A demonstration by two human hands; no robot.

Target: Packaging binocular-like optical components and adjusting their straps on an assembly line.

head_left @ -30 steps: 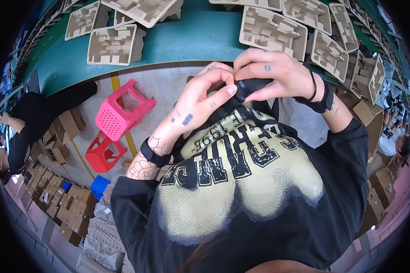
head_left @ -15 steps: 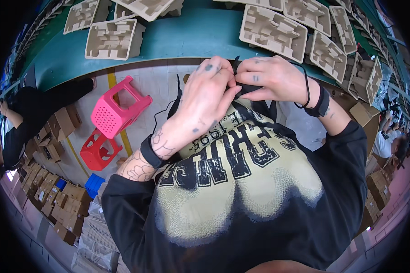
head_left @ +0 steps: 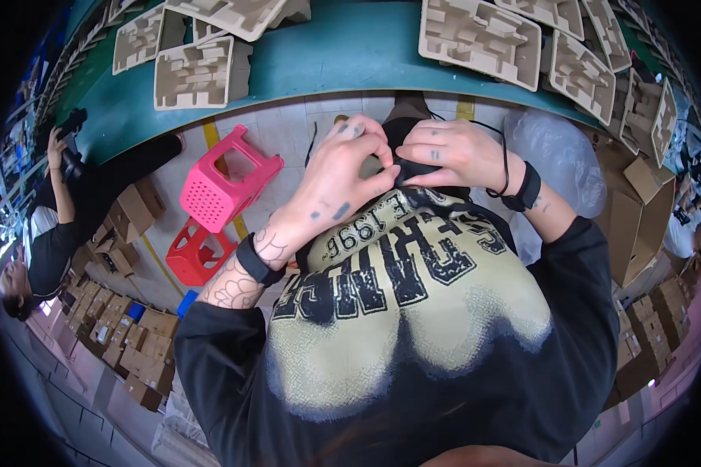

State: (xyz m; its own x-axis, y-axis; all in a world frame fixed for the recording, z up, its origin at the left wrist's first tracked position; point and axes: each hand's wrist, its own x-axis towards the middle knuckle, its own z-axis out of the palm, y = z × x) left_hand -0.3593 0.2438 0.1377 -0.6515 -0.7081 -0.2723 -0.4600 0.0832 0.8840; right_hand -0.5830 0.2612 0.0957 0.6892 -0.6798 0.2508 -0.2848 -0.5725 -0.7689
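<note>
In the head view, the two hands are close together in front of the person's waist, at the lower hem of a black shirt (head_left: 475,373) with pale printing. The black item (head_left: 415,170) is between them, against the dark clothing; its full shape is hidden by the fingers. The right hand (head_left: 448,154) is clamped on it, thumb below and fingers above. The left hand (head_left: 354,159) curls in from the other side, with its thumb and forefinger tips coming together at the item's edge; whether they grip it cannot be told.

Each wrist wears a black band, and a thin black cord loops loosely by the right one.

Beyond the hands runs the green tabletop (head_left: 335,66), its near edge curving across the view. Beige molded trays lie on it in two groups, one at the left and one at the right, with open compartments showing. Beneath, on the tiled floor (head_left: 284,128), a pink stool (head_left: 226,183) is at the left, near a red stool (head_left: 195,253). To the right are a clear plastic bag (head_left: 557,159) and an open cardboard box (head_left: 631,222). A co-worker (head_left: 51,257) is at the far left, above stacked brown boxes (head_left: 125,335).
</note>
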